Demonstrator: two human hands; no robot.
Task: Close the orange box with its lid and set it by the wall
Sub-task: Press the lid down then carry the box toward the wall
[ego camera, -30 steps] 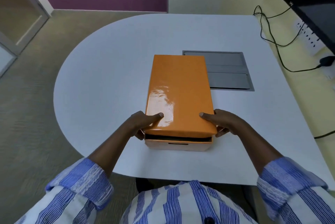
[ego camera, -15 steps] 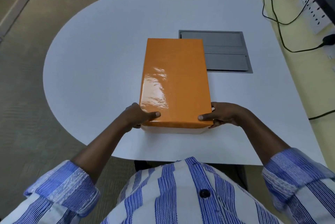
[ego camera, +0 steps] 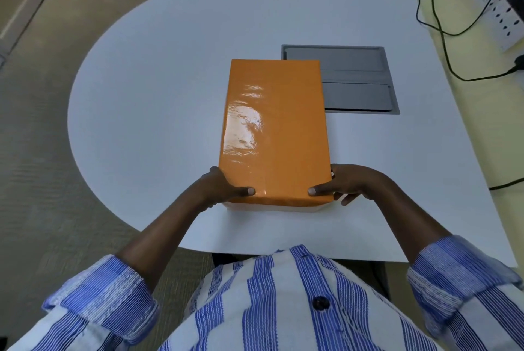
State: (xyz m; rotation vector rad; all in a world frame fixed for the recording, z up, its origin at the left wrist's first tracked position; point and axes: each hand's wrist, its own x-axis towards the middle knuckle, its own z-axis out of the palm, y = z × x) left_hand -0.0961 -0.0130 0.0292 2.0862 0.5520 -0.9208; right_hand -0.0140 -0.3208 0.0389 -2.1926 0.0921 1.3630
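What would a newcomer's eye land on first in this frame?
The glossy orange box, lid on, lying lengthwise mid-table, its near end gripped by the left hand and right hand, thumbs on top. Next, the grey hatch panel set into the white table just right of the box, and black cables along the right wall.

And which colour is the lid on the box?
Glossy orange lid, clearest in the head view.

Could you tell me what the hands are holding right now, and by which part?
Both hands, left hand and right hand, grip the orange box at its near corners, thumbs on the lid.
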